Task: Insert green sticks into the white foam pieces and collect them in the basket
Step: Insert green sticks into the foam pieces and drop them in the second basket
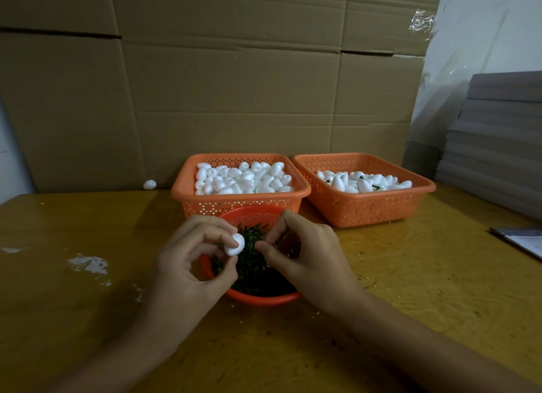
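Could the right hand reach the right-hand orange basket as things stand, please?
Probably yes: the right hand is just short of that basket, its open top unobstructed, nothing between them.

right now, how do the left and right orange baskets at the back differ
The left basket is heaped almost full; the right basket holds a lower layer. The left basket's foam pieces look plain white; green sticks show among the right basket's. Both are orange, perforated, rectangular.

Red bowl (264, 300) partly behind left hand (187, 263) and right hand (305, 257).
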